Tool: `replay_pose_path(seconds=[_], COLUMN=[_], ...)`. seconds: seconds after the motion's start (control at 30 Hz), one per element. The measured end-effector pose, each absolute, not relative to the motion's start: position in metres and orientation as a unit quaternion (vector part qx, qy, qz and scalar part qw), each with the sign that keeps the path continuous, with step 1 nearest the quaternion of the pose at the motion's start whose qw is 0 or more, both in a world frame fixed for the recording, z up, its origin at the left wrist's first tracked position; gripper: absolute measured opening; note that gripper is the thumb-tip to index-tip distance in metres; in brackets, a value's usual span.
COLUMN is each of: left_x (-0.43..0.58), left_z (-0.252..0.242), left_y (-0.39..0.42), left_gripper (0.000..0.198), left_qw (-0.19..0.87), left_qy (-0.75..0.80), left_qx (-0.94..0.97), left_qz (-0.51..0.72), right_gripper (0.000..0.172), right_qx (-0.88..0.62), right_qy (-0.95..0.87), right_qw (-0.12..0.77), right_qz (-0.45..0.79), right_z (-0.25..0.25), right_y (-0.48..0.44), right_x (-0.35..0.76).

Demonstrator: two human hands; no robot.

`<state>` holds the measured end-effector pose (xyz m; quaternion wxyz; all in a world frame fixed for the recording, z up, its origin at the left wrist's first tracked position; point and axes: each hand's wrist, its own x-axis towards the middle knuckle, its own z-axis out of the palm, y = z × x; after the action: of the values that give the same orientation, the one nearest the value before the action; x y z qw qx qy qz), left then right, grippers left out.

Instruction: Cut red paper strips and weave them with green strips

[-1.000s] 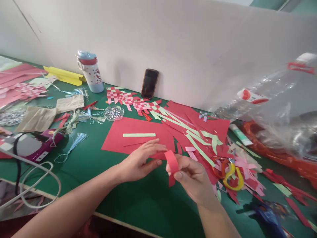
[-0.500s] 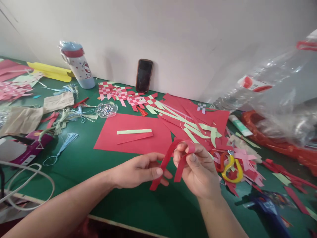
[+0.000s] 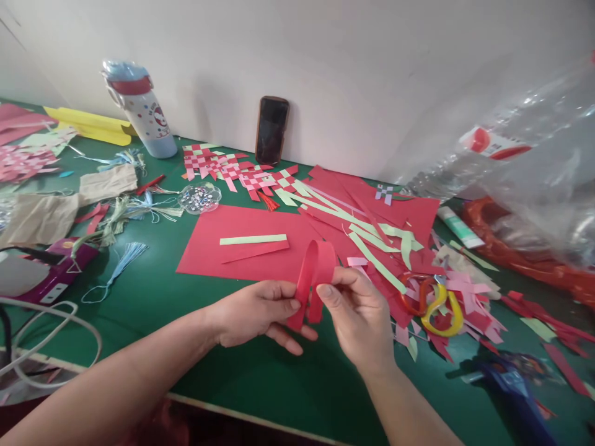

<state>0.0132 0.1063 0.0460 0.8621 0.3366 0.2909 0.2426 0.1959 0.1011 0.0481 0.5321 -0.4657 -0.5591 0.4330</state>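
Observation:
A red paper strip [image 3: 320, 254] is bent into an upright loop between my two hands. My left hand [image 3: 260, 313] pinches one end between thumb and fingers, its lower fingers spread. On the other side, my right hand [image 3: 360, 316] grips the strip with thumb and forefinger. Just beyond the hands lies a red paper sheet [image 3: 199, 254], bearing a pale green strip [image 3: 253, 240] and a thin red strip [image 3: 258, 251]. Scissors with yellow and red handles [image 3: 441, 313] rest among paper scraps, right of my right hand.
A phone [image 3: 272, 130] leans on the wall beside woven red-and-white paper pieces [image 3: 223, 166]. A bottle [image 3: 146, 118], a dish of beads [image 3: 199, 197] and tassels [image 3: 123, 263] stand left. A glue stick [image 3: 460, 227], a plastic bag [image 3: 534, 192] and a blue tool [image 3: 509, 390] are right.
The strip has gone from a loose arch to a narrower, upright loop. My right hand has shifted its grip along it, and both hands stay close together. The view has tilted slightly.

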Motion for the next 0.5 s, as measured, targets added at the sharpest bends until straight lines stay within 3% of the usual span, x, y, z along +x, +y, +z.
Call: replay_pose_path(seconds=[0.13,0.5], left_x=[0.0159,0.0210], left_z=[0.0449,0.0450], left_y=[0.1045,0.1041], left_gripper=[0.025,0.021], left_qw=[0.871,0.877], left_qy=[0.284,0.286], left_qx=[0.311,0.255], left_qz=[0.253,0.289], right_gripper=[0.010,0.008], right_qx=[-0.495,-0.471], right_qy=[-0.644,-0.703], right_qw=[0.502,0.498], right_qz=[0.297,0.191], right_z=[0.0504,0.0437], right_y=[0.0972,0.1013], right_x=[0.1945,0.1952])
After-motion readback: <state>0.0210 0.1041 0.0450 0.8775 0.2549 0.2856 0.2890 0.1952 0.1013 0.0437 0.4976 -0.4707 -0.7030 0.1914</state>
